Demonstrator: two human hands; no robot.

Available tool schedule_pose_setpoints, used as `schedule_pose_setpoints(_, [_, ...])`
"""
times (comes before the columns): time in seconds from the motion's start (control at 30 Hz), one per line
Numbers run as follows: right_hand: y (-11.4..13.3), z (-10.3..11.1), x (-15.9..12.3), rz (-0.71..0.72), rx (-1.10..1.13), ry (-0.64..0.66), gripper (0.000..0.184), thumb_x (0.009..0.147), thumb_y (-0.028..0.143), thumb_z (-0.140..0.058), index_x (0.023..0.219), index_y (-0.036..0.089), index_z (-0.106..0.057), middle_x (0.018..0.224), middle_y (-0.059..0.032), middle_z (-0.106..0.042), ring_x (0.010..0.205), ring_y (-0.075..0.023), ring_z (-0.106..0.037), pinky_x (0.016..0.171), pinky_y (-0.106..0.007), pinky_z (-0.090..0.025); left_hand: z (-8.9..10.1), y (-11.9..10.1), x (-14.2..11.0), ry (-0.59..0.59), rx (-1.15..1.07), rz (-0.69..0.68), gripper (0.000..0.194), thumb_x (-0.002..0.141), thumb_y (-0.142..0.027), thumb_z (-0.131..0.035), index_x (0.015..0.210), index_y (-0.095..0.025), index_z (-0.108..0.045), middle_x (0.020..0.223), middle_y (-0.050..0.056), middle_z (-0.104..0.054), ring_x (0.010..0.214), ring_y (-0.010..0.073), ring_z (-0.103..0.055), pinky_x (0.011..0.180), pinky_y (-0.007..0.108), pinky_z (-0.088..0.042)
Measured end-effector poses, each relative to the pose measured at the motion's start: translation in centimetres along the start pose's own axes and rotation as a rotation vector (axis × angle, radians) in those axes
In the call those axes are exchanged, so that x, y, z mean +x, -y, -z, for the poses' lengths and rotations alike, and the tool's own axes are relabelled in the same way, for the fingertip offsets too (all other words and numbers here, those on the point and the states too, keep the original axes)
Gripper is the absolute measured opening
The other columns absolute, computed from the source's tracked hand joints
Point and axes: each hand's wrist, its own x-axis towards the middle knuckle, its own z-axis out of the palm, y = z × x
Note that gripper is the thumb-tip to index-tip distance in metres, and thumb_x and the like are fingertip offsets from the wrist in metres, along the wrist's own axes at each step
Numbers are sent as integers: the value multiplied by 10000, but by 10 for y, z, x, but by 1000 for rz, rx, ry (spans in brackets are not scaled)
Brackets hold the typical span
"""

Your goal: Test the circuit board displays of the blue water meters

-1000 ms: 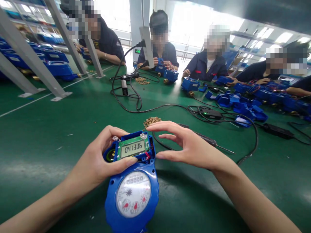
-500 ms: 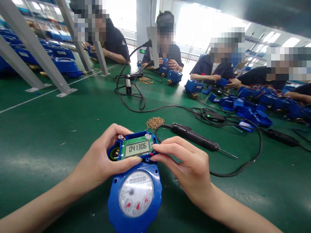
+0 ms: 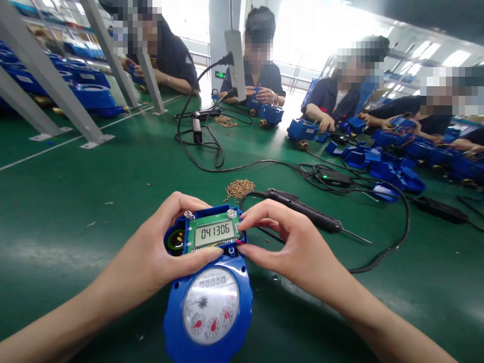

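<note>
A blue water meter [image 3: 209,302] with a round dial stands in front of me, its upper housing uncovered. Inside that housing a green circuit board [image 3: 192,233] carries a display reading 041306. My left hand [image 3: 166,247] wraps the housing from the left, thumb along the board's lower edge and fingers behind. At the right edge, my right hand [image 3: 293,239] has thumb and forefinger pressed on the housing beside red wires [image 3: 239,242]. What its fingertips cover is hidden.
Small brass screws [image 3: 241,188] lie piled behind the meter. An electric screwdriver [image 3: 308,210] rests right of them, its black cable looping around. Co-workers handle blue meters across the green table [image 3: 94,212]. Blue covers [image 3: 393,174] are heaped at right; metal posts [image 3: 64,85] stand left.
My right hand's fingers have shifted slightly and its wrist has swung a little right, still at the housing's right edge. The left hand keeps its hold. A co-worker's hand across the table has moved left.
</note>
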Motion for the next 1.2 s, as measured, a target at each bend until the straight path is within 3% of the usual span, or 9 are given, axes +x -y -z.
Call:
schedule_pose_setpoints(0.13, [-6,14,13,48,18,135,222,799,225,-800,994,206,-695,1130,-37,-636,1141,-188,-603,1006,-382,-551,1,3,2,15,57,-21,512,727,-580,-769,1075,-318,-500,1195,-13,-609,1129,277,-587,960,427,-474])
schedule_pose_setpoints(0.27, [-19,22,26,10,179,277,437,736,314,-866,1128,247,-686,1371,-53,-562,1390,-238,-458,1086,-428,-506,3,7,3,41,102,7,540,729,-591,-769,1097,-327,-474,1258,-7,-560,1187,296,-544,1006,471,-434])
schedule_pose_setpoints(0.33, [-28,22,32,-20,339,373,508,726,260,-872,1187,252,-659,1419,-49,-546,1405,-232,-460,1131,-429,-464,3,7,3,54,124,12,552,724,-595,-773,1091,-328,-458,1259,-11,-544,1202,300,-525,1014,478,-416])
schedule_pose_setpoints(0.5, [-50,10,41,-101,730,534,645,657,101,-891,1234,224,-632,1292,-36,-630,1279,-190,-576,1166,-374,-403,2,-1,4,59,153,39,483,764,-579,-735,1061,-336,-442,1235,-35,-513,1189,283,-500,1009,484,-379])
schedule_pose_setpoints(0.7, [-58,-16,24,-221,1015,389,686,602,62,-914,1193,267,-632,1199,10,-638,1198,-151,-584,1079,-307,-447,5,3,6,97,141,34,463,748,-503,-756,1079,-365,-464,1267,-38,-516,1227,286,-497,1002,457,-404])
schedule_pose_setpoints(0.9, [-50,-25,6,-246,1010,241,878,592,57,-925,1330,338,-540,1312,16,-602,1282,-164,-542,1096,-298,-430,10,17,9,143,70,-10,483,698,-472,-792,1084,-446,-503,1214,-58,-582,1154,259,-579,920,394,-510])
schedule_pose_setpoints(1.07, [-57,-29,-1,-195,978,186,853,573,84,-941,1307,282,-554,1337,-10,-600,1304,-192,-538,1114,-317,-430,9,27,5,87,132,-59,558,667,-500,-807,1133,-473,-501,1232,-12,-612,1161,321,-607,886,459,-585])
schedule_pose_setpoints(1.2, [-60,-38,-6,-142,968,121,883,565,89,-941,1322,257,-518,1329,-39,-609,1282,-223,-565,1092,-342,-468,8,29,4,26,28,-3,569,616,-487,-828,1097,-467,-525,1232,24,-628,1149,387,-628,785,507,-629])
